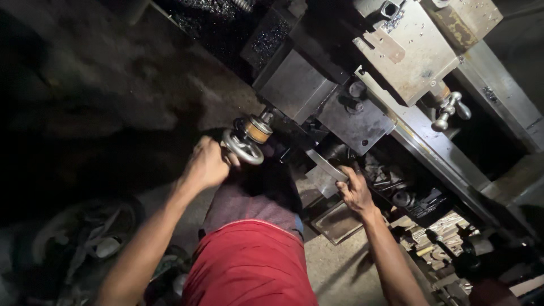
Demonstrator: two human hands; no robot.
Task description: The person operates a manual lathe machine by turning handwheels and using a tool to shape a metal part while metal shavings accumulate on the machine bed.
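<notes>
Left hand (208, 164) grips the handwheel (242, 147) at the lathe carriage's (354, 122) front edge, fingers closed on its rim. Right hand (356, 190) wraps a flat lever (324, 164) angled up-left, lower along that front.

Left floor clutter (85, 238) too dark; forearms cut off below.

— What have we got under our left hand (208, 164)?
— A small round metal handwheel (242, 147), spoked, tilted on its shaft with a brass-coloured collar behind it, left of the frame's centre.
— And under our right hand (355, 190)?
— A flat, pale metal lever (324, 164), slanting toward lower right, just right of centre; our fingers close on its lower end.
</notes>
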